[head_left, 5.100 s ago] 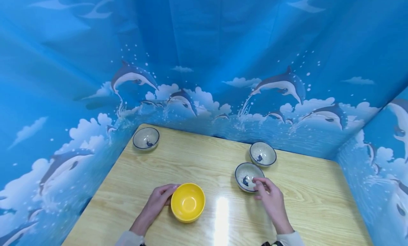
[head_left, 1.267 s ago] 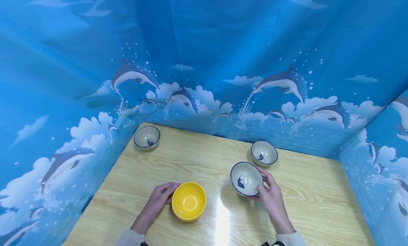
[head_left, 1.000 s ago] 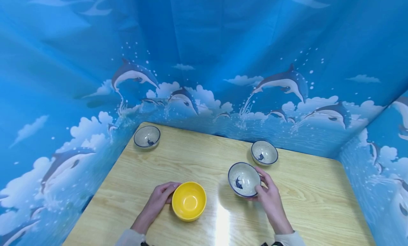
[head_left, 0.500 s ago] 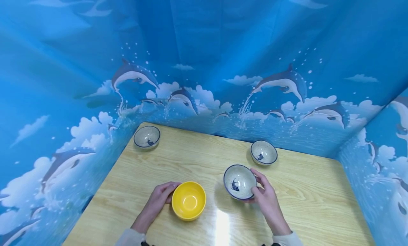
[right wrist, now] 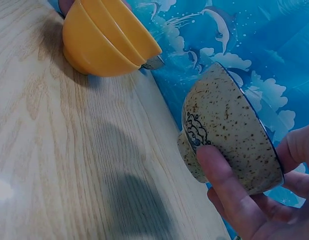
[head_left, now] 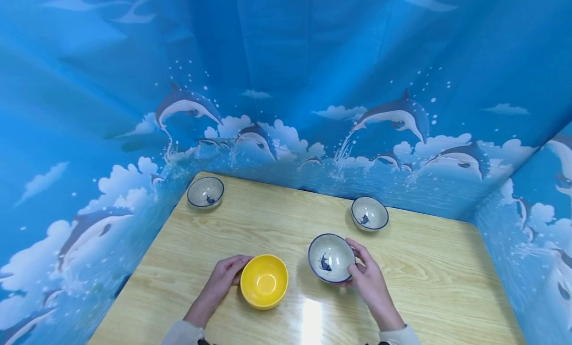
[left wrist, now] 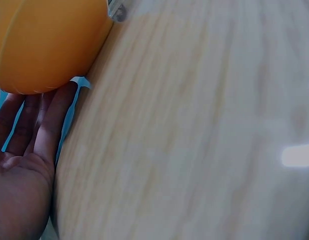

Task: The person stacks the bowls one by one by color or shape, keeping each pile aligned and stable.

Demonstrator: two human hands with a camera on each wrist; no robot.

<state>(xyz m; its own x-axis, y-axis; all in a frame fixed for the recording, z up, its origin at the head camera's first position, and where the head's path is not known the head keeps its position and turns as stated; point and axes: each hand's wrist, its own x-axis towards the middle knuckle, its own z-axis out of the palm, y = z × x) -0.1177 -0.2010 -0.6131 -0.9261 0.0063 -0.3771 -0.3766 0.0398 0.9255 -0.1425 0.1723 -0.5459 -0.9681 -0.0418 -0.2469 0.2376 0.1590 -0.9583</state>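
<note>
In the head view my left hand (head_left: 222,282) holds a stack of nested yellow bowls (head_left: 264,282) at its left side. The left wrist view shows its fingers (left wrist: 57,117) against the lower wall of the yellow stack (left wrist: 49,47). My right hand (head_left: 368,280) grips a speckled grey bowl with a blue rim (head_left: 331,258), right of the yellow stack. In the right wrist view this speckled bowl (right wrist: 227,132) is tilted and raised over the table, with a finger (right wrist: 222,175) along its outer wall and the thumb side at the rim.
Two more blue-rimmed grey bowls stand on the wooden table (head_left: 268,216): one at the far left corner (head_left: 205,192), one near the back edge at right (head_left: 369,214). A blue dolphin-print curtain (head_left: 286,87) hangs behind the table and along both sides.
My right hand has taken hold of the nearer speckled bowl, lifted it from beside the back bowl, and carried it left and toward me. The left hand and yellow stack stay in place.
</note>
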